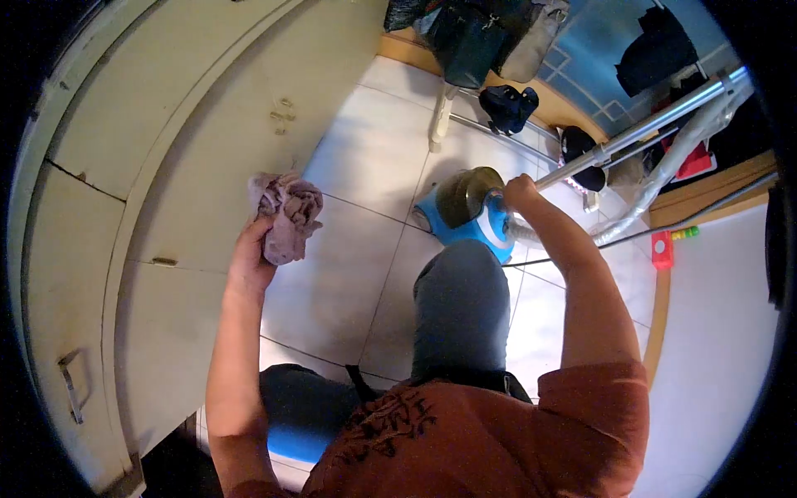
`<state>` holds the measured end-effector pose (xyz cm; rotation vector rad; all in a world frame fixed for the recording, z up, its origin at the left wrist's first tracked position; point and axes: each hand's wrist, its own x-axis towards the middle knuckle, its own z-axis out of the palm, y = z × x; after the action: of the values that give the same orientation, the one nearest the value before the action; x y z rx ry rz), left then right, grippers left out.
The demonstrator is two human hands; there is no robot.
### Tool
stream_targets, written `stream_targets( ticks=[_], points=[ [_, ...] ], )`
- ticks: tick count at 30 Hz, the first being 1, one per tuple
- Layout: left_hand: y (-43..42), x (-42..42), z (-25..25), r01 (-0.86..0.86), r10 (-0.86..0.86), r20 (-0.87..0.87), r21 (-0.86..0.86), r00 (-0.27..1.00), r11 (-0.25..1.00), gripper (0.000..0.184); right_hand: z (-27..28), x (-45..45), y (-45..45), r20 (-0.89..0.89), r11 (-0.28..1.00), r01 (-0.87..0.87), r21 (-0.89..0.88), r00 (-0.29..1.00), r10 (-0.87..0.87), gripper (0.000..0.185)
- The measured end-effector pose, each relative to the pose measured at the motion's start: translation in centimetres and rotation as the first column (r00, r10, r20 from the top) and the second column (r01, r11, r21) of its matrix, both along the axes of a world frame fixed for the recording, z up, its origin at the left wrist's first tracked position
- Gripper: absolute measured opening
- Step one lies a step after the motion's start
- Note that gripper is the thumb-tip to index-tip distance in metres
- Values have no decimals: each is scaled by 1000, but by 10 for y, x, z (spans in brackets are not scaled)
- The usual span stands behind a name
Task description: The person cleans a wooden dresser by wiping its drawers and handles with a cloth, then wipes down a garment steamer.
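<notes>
My left hand [251,251] grips a crumpled, pale mauve cloth [286,214], raised in front of the cream cabinet. My right hand [521,194] is closed around the lower end of a metal pole [618,146]; its fingertips are partly hidden. Right beside that hand, on the floor, stands a blue appliance [488,224] with a dark see-through tank [471,197], which looks like a garment steamer. A pale ribbed hose [656,187] runs from its base up to the right, alongside the pole.
Cream cabinet doors [191,174] line the left. White tiles [353,241] cover the floor. A rack leg [442,120] with bags [473,54] above stands at the back. A black cable [623,241] crosses at right, near a red toy-like block [662,250] by the wall.
</notes>
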<state>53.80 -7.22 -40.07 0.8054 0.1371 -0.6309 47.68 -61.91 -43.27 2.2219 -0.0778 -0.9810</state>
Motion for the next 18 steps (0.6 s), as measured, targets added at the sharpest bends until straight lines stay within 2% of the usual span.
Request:
stream_targets(
  ticks=[2, 5, 7, 10, 18],
  points=[
    [2, 3, -6, 19, -19, 12, 12, 1000, 1000, 47, -3, 2, -8, 39, 1000, 7, 5, 999, -7, 40],
    [4, -2, 4, 40, -38, 78, -25, 996, 999, 47, 3, 15, -10, 37, 995, 97, -6, 995, -96, 57],
    [6, -3, 6, -50, 50, 10, 74, 999, 996, 46, 8, 23, -12, 75, 994, 112, -3, 991, -111, 59],
    [8, -1, 2, -60, 61, -10, 105, 998, 993, 45, 15, 39, -17, 97, 989, 146, 10, 984, -147, 61],
    [1, 0, 7, -61, 70, -38, 212, 997, 975, 42, 0, 96, -34, 92, 993, 33, -110, 996, -23, 59]
  ],
)
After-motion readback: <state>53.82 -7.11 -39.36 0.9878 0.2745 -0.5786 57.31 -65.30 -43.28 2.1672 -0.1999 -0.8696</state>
